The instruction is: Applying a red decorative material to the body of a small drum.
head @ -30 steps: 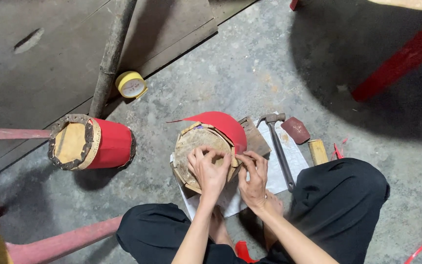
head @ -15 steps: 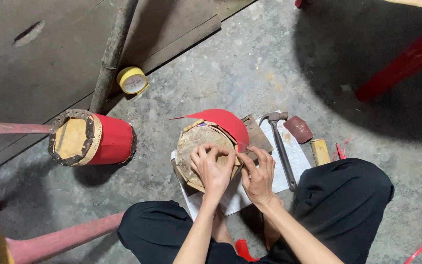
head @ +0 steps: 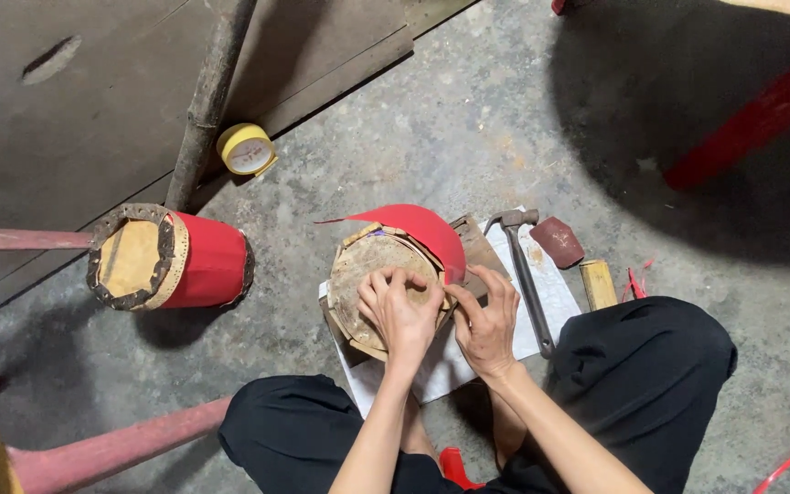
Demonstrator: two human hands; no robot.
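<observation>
hands on small drum (head: 377, 284) | hammer (head: 525, 274) right | red drum (head: 171, 261) left

No packages, signs or screens are seen. The only label-like item is found inside a roll of yellow tape (head: 247, 149), laid on the concrete floor in the far left area beside a slanted pole: a round white core face, marked in small red print too tiny to be made out.
</observation>
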